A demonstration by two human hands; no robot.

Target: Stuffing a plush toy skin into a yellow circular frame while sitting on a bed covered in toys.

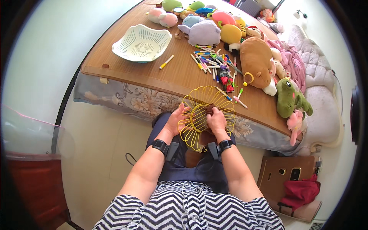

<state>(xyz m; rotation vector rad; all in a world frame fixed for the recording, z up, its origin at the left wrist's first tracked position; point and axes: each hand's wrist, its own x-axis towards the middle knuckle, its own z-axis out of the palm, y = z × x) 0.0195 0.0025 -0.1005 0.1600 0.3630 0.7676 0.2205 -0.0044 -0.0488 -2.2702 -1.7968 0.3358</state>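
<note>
Over my lap I hold a yellow wire basket point(198, 118) with petal-shaped loops round its rim. Its left side rests in my left hand point(176, 119), the thumb up by the wires and the other fingers partly hidden behind them. A small piece of brown cloth point(209, 109) is bunched in my closed right hand point(217, 121), against the basket's right inner side. Just beyond the basket, several marker pens point(209, 63) lie in a loose pile on the wooden table point(153, 78).
A white plastic basket point(142, 44) stands at the table's left. Plush toys crowd its far and right sides, among them a brown one point(256, 63) and a green one point(288, 97). A brown cabinet point(274, 172) with a red cloth point(303, 193) is at lower right.
</note>
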